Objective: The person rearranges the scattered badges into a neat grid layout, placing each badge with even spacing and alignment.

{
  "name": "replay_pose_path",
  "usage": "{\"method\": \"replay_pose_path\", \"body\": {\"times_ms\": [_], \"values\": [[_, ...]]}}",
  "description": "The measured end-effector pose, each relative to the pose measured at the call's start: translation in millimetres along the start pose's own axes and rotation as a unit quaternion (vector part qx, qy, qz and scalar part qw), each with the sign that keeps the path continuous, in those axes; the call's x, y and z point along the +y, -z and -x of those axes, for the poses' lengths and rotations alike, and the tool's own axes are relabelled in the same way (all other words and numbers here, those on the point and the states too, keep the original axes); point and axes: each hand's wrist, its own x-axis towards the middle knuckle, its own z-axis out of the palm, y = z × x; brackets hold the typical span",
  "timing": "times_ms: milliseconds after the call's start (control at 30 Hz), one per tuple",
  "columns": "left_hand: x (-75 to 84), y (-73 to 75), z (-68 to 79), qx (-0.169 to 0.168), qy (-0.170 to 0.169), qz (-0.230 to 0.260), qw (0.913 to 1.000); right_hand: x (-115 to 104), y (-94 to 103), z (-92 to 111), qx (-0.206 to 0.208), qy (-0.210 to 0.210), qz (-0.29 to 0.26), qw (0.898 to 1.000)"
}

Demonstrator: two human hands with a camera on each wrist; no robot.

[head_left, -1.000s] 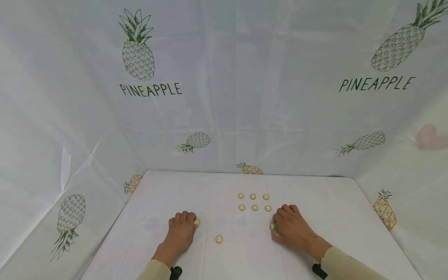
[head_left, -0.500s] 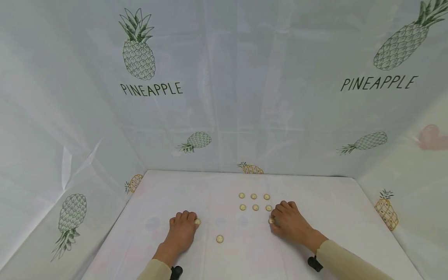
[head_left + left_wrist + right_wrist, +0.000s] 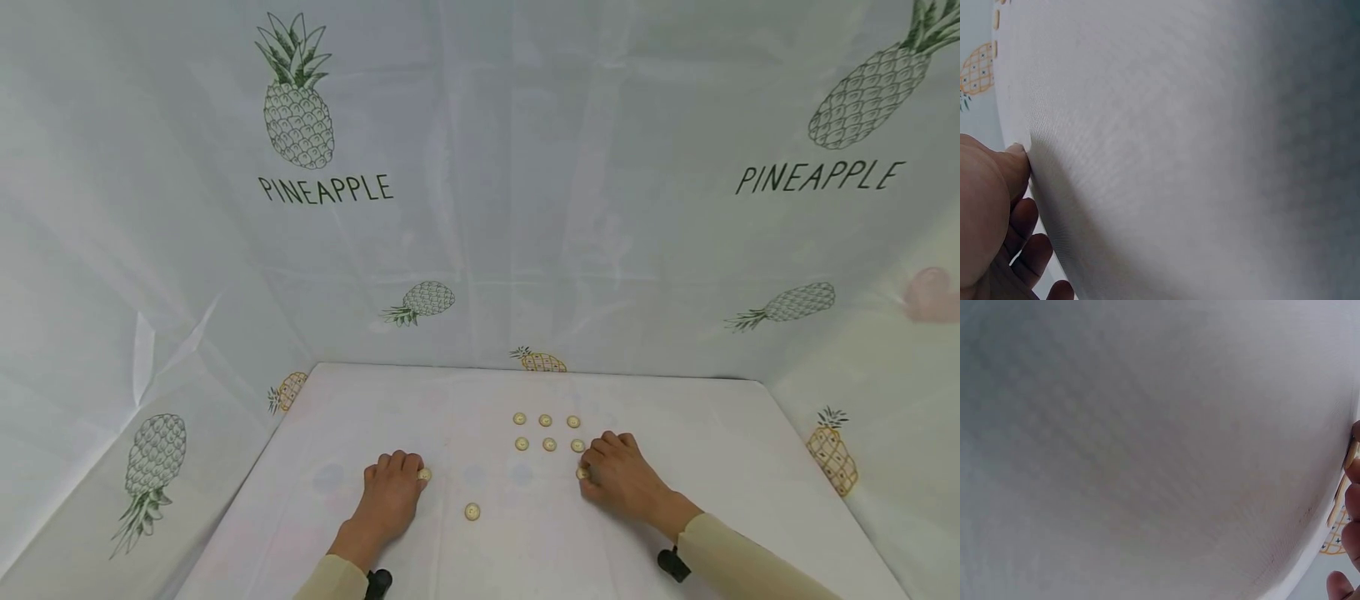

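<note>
In the head view, my left hand [image 3: 392,492] is on the white table, its fingers curled. A small pale-yellow round disc [image 3: 425,474], button-like with a mark on top, shows between its thumb and forefinger. The left wrist view shows the thumb down at the tabletop; the disc is hidden there. To the right, my right hand [image 3: 621,477] pinches a similar round disc [image 3: 582,473] just below the near row's last round disc [image 3: 577,446]. Two rows of three lie beyond, with a near-row disc [image 3: 550,445] in the middle. Another disc [image 3: 472,512] lies alone between the hands.
The white table [image 3: 495,550] ends at a back edge against a pale curtain [image 3: 525,208] printed with pineapples. Similar curtain hangs on both sides. Dark wrist straps [image 3: 674,564] show at the sleeves.
My right hand has moved slightly away from me with its disc, closer to the near row, then stayed there. The left hand and the lone disc have not moved.
</note>
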Motion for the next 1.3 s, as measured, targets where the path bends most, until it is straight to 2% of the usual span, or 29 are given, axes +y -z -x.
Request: {"method": "replay_pose_path", "body": {"times_ms": [533,1100,1300], "values": [[1.7,2.2,-0.1,0.005,-0.001,-0.001,1.0,1.2,1.0,0.1,-0.015,-0.031,-0.01,0.999],[1.3,3.8,0.8,-0.006,0.0,0.002,1.0,-0.4,3.6,0.6,0.012,-0.013,-0.021,1.0],[1.3,4.0,1.1,-0.005,-0.002,0.003,1.0,0.2,2.8,0.0,0.001,-0.022,-0.018,1.0]]}}
